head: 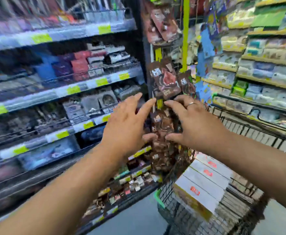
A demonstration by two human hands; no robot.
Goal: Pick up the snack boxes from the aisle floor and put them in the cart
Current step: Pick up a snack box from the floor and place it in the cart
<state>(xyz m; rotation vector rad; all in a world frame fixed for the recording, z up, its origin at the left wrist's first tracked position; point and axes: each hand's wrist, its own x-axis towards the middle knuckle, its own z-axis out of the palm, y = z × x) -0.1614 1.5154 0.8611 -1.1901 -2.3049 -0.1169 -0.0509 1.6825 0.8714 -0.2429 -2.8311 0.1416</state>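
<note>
The view is blurred. My left hand and my right hand are raised side by side at mid-frame, fingers spread and straight, holding nothing. They hover in front of a hanging strip of brown snack packets. The black wire cart stands at the lower right, below my right forearm. Inside it lie white snack boxes with red marks, stacked flat. No box on the floor is in view.
Wire shelves with packaged goods and yellow price tags fill the left side. More shelves of boxed goods run along the right, behind the cart. Grey floor shows at the bottom between the left shelving and the cart.
</note>
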